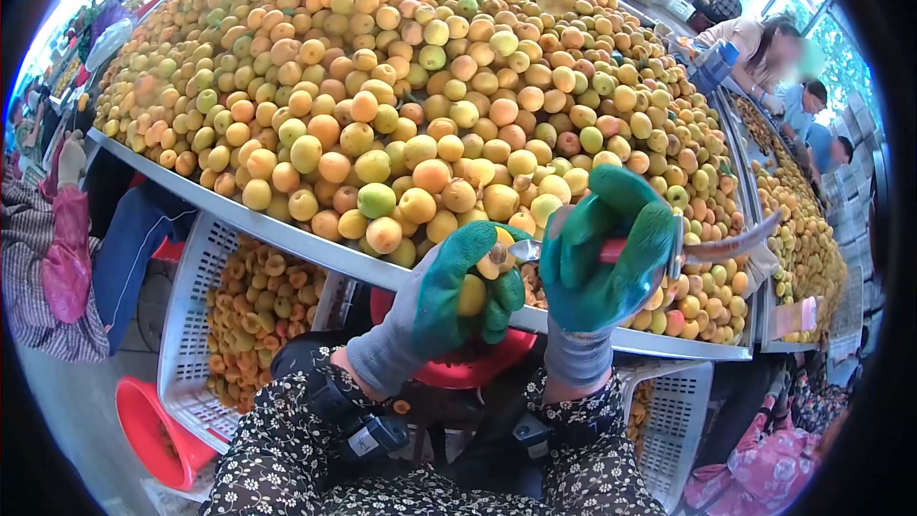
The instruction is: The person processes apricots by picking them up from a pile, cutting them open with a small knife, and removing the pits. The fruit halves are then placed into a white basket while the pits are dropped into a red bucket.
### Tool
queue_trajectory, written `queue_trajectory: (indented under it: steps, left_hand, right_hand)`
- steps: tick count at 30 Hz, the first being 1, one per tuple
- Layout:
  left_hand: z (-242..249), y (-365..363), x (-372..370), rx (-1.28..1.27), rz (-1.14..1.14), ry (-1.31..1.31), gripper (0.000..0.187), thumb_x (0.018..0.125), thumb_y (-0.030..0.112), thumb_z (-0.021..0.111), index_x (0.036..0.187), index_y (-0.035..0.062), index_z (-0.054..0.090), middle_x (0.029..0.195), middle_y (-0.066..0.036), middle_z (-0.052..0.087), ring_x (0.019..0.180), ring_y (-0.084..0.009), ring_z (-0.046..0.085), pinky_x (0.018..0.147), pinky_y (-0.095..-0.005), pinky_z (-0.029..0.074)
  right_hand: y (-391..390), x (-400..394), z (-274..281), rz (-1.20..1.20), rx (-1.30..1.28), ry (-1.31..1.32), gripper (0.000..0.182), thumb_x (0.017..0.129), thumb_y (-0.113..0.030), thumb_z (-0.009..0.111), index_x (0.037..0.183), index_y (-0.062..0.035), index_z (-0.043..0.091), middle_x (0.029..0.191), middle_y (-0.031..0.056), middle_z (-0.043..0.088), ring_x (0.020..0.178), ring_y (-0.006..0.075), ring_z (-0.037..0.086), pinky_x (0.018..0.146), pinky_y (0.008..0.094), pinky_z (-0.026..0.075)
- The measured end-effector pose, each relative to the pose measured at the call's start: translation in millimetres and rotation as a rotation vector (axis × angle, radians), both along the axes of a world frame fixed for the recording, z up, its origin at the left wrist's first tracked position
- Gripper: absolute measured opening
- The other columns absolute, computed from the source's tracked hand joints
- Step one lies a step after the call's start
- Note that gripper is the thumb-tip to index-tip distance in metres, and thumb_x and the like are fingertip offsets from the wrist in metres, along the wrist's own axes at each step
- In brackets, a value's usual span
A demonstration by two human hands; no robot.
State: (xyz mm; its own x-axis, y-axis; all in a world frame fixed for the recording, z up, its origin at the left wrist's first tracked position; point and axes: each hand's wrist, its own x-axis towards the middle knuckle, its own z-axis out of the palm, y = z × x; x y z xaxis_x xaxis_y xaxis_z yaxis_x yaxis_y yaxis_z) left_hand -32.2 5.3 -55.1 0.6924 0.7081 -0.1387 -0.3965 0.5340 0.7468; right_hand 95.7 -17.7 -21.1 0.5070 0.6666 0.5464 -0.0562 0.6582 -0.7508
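Observation:
My left hand (449, 301), in a green-coated grey glove, is closed around a cut apricot (494, 261) whose brown stone shows at the opening. A second yellow apricot (471, 295) sits lower in the same palm. Close on the right, my right hand (607, 263) wears a matching glove and grips a small knife by its red handle (612, 249). The short metal blade (525, 249) points left, its tip right at the cut fruit. Both hands are over the near edge of a metal-rimmed table (287, 237) heaped with apricots (420, 148).
Below the table on the left, a white crate (181, 354) holds halved apricots. A red bucket (158, 430) stands beside it; a red basin (478, 363) is under my hands. Another white crate (683, 420) is at right. Beside the right hand juts a curved brown tool (735, 244). People work on both sides.

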Motion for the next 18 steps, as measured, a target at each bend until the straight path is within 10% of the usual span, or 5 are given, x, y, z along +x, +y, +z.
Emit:
queue_trajectory:
  steps: [3,6,13,16,18]
  left_hand:
    - [-10.7,-4.5,3.6,0.668,0.228,0.191,0.037,0.097,0.034,0.038,0.098,0.0010,0.054,0.065,-0.007,0.056,0.046,-0.0126,0.050,0.044,-0.0248,0.041]
    - [-8.7,-3.3,2.8,0.248,0.113,0.114,0.036,0.096,0.033,0.037,0.093,0.0013,0.055,0.060,-0.005,0.054,0.044,-0.0118,0.049,0.043,-0.0251,0.040]
    - [-22.6,1.1,3.8,0.583,0.218,0.269,0.005,0.091,0.003,0.050,0.096,0.0023,0.050,0.073,-0.003,0.055,0.056,-0.0097,0.053,0.048,-0.0281,0.046]
    - [-26.6,2.1,10.5,0.502,0.330,0.013,0.014,0.095,0.018,0.049,0.093,0.0048,0.051,0.073,-0.002,0.054,0.056,-0.0096,0.053,0.047,-0.0288,0.046]
    - [-28.5,11.1,17.0,-0.362,-0.033,-0.331,0.027,0.096,0.034,0.047,0.092,0.0077,0.053,0.070,-0.002,0.053,0.055,-0.0115,0.054,0.046,-0.0275,0.045]
  right_hand:
    - [0.2,-0.3,-9.1,-0.042,0.049,-0.146,0.046,0.100,-0.034,0.039,0.103,0.0079,0.056,0.056,0.0047,0.050,0.034,0.0064,0.030,0.033,0.0216,0.029]
    - [2.7,-4.9,-18.8,-0.035,-0.050,0.045,0.041,0.093,-0.031,0.047,0.100,0.0075,0.057,0.070,0.0085,0.055,0.044,0.0101,0.042,0.042,0.0239,0.037]
    - [29.6,9.4,-29.0,0.379,0.174,0.494,0.051,0.099,-0.038,0.036,0.102,0.0081,0.057,0.055,0.0038,0.045,0.034,0.0076,0.028,0.033,0.0231,0.032]
    - [34.2,10.7,-29.5,0.369,0.150,0.586,0.053,0.099,-0.042,0.037,0.105,0.0066,0.058,0.057,0.0040,0.048,0.033,0.0083,0.028,0.033,0.0244,0.033]
    - [38.3,13.3,-37.1,0.464,0.184,0.615,0.053,0.098,-0.042,0.038,0.107,0.0061,0.058,0.058,0.0047,0.050,0.034,0.0087,0.029,0.033,0.0248,0.034]
